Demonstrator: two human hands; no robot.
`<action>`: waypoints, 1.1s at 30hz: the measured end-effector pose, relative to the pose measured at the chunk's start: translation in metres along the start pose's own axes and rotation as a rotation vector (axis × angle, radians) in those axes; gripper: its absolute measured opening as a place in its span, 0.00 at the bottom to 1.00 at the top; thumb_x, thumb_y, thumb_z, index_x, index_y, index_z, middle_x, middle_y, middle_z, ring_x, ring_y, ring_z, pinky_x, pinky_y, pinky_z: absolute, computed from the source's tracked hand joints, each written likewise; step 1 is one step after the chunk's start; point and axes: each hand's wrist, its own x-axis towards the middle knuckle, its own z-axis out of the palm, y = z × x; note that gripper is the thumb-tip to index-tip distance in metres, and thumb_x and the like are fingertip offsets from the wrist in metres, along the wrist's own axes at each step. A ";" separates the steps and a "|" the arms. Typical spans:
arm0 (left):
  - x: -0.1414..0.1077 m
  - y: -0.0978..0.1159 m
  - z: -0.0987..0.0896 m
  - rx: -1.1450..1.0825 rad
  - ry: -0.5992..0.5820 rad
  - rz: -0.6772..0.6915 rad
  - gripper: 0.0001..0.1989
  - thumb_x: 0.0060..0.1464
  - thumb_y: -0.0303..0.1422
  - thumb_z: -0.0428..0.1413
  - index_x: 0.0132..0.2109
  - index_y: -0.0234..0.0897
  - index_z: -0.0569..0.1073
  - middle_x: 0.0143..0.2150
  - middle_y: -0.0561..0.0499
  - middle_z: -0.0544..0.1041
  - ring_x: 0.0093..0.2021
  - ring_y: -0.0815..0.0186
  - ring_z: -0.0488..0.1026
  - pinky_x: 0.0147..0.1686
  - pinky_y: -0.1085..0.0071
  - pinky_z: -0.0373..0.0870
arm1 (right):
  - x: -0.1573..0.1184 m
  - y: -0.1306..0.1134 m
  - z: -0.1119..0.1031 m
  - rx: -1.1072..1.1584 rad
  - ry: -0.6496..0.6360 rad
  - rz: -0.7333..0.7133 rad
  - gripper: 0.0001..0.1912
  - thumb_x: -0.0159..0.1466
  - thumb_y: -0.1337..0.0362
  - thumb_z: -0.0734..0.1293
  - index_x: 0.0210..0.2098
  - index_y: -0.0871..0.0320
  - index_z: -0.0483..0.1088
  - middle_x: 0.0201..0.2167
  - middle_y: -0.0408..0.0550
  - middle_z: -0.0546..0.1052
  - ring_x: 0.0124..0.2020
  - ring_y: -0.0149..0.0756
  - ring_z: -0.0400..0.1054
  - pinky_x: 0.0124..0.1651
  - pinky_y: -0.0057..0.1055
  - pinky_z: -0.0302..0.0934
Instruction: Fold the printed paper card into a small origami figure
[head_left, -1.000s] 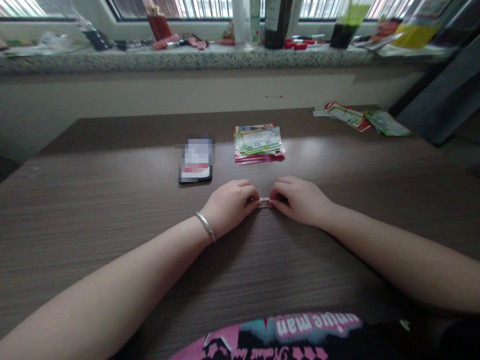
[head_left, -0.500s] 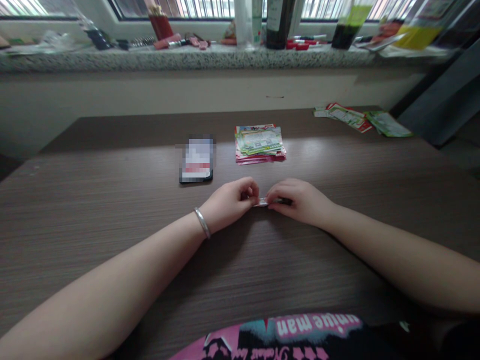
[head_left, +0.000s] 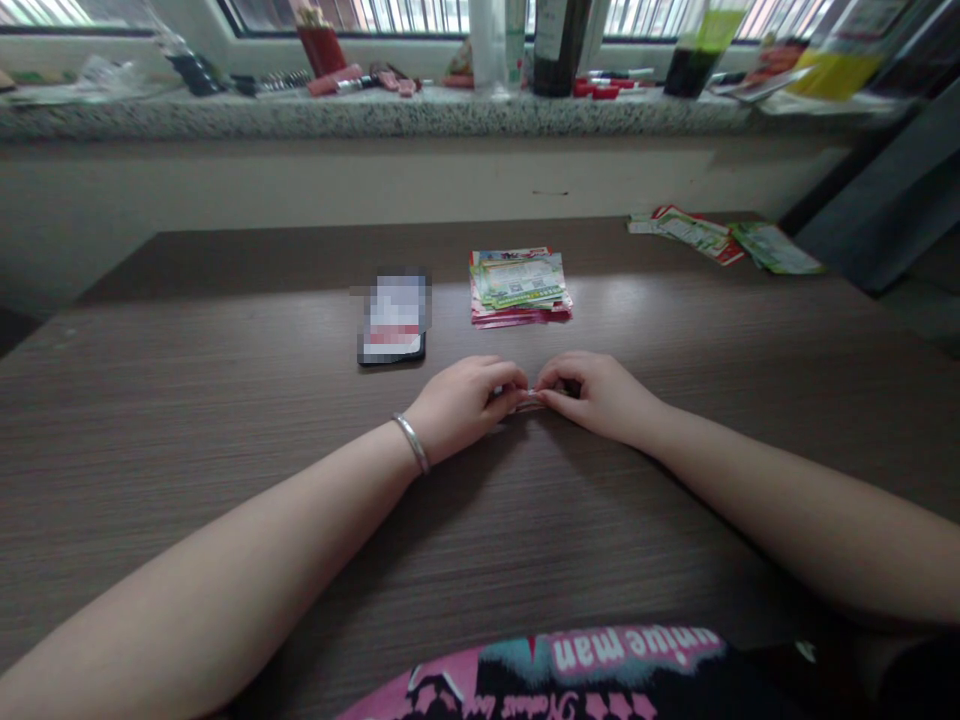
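Observation:
Both hands meet near the middle of the brown table [head_left: 225, 400]. My left hand [head_left: 476, 400], below a silver bangle [head_left: 411, 442], pinches one end of a thin pale strip [head_left: 529, 402]. The other end is between the thumb and fingers of my right hand [head_left: 589, 392]. Fingers cover most of the strip, so what it is cannot be made out. Just beyond the hands lies a stack of green and red printed papers [head_left: 521, 285]. To its left is a dark-edged flat object [head_left: 391, 320] with a blurred top, perhaps a phone.
More printed strips [head_left: 697, 235] and a green sheet [head_left: 776, 248] lie at the table's far right corner. Behind the table, a granite windowsill [head_left: 420, 118] holds a dark bottle [head_left: 556, 50], pens, a red container [head_left: 322, 50] and other bottles.
My left hand has shifted slightly right, its fingers closing further over the strip. My right hand's fingertips have risen a little and changed their pinch. Papers and flat object stay put.

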 end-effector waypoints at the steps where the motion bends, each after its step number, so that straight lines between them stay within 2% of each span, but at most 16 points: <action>1: 0.000 -0.001 0.001 0.010 0.006 0.001 0.09 0.60 0.34 0.51 0.40 0.36 0.75 0.37 0.49 0.74 0.38 0.65 0.70 0.38 0.70 0.66 | 0.000 0.000 0.000 -0.005 -0.002 -0.011 0.03 0.60 0.68 0.66 0.31 0.59 0.73 0.31 0.46 0.76 0.34 0.33 0.68 0.39 0.29 0.60; 4: 0.000 -0.002 0.002 0.023 0.011 0.005 0.08 0.58 0.33 0.54 0.39 0.37 0.76 0.40 0.48 0.73 0.39 0.66 0.71 0.41 0.70 0.68 | 0.000 0.001 0.001 -0.025 0.000 -0.044 0.03 0.59 0.69 0.66 0.31 0.60 0.73 0.34 0.48 0.75 0.36 0.34 0.68 0.42 0.30 0.61; 9: -0.001 0.000 0.003 0.100 0.024 0.024 0.06 0.57 0.32 0.55 0.37 0.37 0.77 0.37 0.50 0.74 0.38 0.66 0.72 0.40 0.71 0.69 | -0.002 0.003 0.002 -0.088 0.020 -0.107 0.03 0.60 0.68 0.66 0.32 0.59 0.72 0.33 0.48 0.72 0.37 0.35 0.66 0.42 0.30 0.61; 14: -0.002 0.006 0.002 0.214 0.003 0.042 0.06 0.57 0.32 0.54 0.37 0.38 0.76 0.35 0.51 0.75 0.36 0.65 0.73 0.37 0.70 0.69 | -0.003 -0.001 0.001 -0.302 -0.001 -0.231 0.06 0.63 0.67 0.63 0.34 0.59 0.72 0.32 0.49 0.72 0.36 0.37 0.64 0.40 0.32 0.57; 18: -0.003 0.012 0.000 0.290 -0.016 0.048 0.07 0.58 0.32 0.53 0.37 0.38 0.76 0.36 0.50 0.74 0.36 0.64 0.73 0.37 0.70 0.69 | -0.003 -0.007 -0.001 -0.418 -0.021 -0.235 0.06 0.62 0.67 0.62 0.33 0.59 0.71 0.31 0.49 0.73 0.35 0.38 0.64 0.40 0.33 0.55; 22: -0.003 0.014 -0.001 0.313 -0.012 0.040 0.06 0.57 0.32 0.54 0.36 0.38 0.76 0.35 0.50 0.74 0.36 0.63 0.72 0.36 0.69 0.69 | -0.002 -0.008 -0.002 -0.444 -0.012 -0.229 0.07 0.61 0.63 0.64 0.32 0.59 0.71 0.31 0.48 0.73 0.35 0.38 0.64 0.39 0.33 0.54; 30: -0.003 0.010 -0.002 0.283 0.017 0.126 0.07 0.56 0.30 0.54 0.37 0.37 0.78 0.35 0.49 0.75 0.36 0.65 0.72 0.39 0.69 0.69 | -0.001 -0.006 0.002 -0.509 0.012 -0.315 0.08 0.64 0.66 0.62 0.29 0.59 0.70 0.29 0.48 0.73 0.32 0.35 0.62 0.37 0.32 0.52; 33: -0.003 0.011 -0.005 0.302 0.008 0.178 0.09 0.58 0.31 0.53 0.37 0.37 0.78 0.38 0.49 0.77 0.38 0.64 0.72 0.44 0.67 0.69 | -0.003 -0.008 0.000 -0.541 0.015 -0.357 0.11 0.66 0.64 0.61 0.30 0.58 0.71 0.28 0.46 0.73 0.30 0.34 0.62 0.34 0.31 0.50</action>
